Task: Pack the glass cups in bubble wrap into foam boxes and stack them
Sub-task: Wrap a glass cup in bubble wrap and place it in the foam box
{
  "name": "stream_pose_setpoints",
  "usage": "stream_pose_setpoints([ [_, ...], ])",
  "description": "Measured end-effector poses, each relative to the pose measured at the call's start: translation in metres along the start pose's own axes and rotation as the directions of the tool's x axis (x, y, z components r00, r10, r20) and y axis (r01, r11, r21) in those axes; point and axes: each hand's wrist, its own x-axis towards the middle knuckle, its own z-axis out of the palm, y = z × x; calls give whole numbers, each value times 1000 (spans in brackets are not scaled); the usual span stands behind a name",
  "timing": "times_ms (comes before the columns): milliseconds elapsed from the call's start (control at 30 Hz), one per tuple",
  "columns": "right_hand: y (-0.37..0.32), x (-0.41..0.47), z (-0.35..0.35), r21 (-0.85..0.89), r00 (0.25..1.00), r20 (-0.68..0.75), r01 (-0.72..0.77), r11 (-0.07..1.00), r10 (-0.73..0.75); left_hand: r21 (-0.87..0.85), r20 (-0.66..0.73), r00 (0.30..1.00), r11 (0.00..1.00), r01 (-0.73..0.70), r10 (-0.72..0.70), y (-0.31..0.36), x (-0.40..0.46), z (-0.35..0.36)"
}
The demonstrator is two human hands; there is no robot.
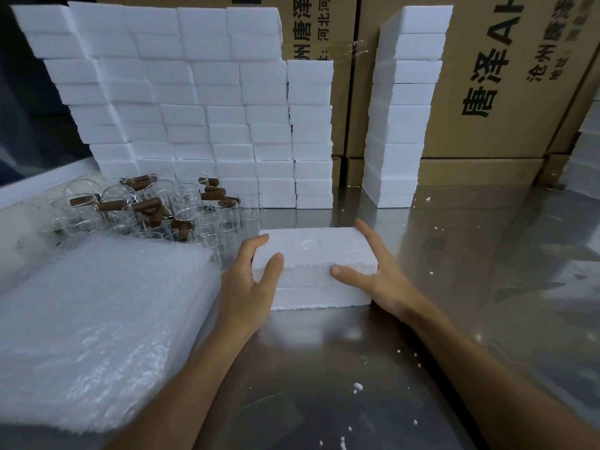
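Note:
A closed white foam box [313,254] lies on the steel table [324,368] in front of me. My left hand [248,284] grips its left end, thumb on the front face and fingers round the far corner. My right hand [378,274] holds the right end, thumb on the front edge. A cluster of glass cups [146,209] with brown wooden handles stands at the left behind a thick stack of bubble wrap sheets [97,326].
A wall of stacked foam boxes [194,108] rises at the back left, and a single tall column of foam boxes [402,108] stands at the back right. Printed cardboard cartons [503,76] fill the background. Foam crumbs dot the table.

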Motion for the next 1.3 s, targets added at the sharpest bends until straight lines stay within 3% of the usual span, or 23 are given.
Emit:
stream_pose_setpoints([
  [200,1,4,-11,72,999,49,8,997,-11,-10,26,999,1000,-19,19,-1,-4,-4],
  [300,2,7,-14,87,997,79,0,996,-7,74,56,998,996,-41,37,-5,-5,-5],
  [733,9,1,-20,-23,989,148,22,1000,-18,-26,99,995,999,-22,24,-13,0,-14],
  [1033,8,-9,-18,-4,994,98,46,999,-45,-35,118,992,999,-36,40,-21,1,-14],
  [1200,1,-24,-4,-257,991,-40,111,960,-126,37,78,996,998,-53,50,-19,1,-8],
  [1300,-3,-31,-11,-398,980,3,183,899,-198,93,83,995,994,-65,57,-19,3,-6],
])
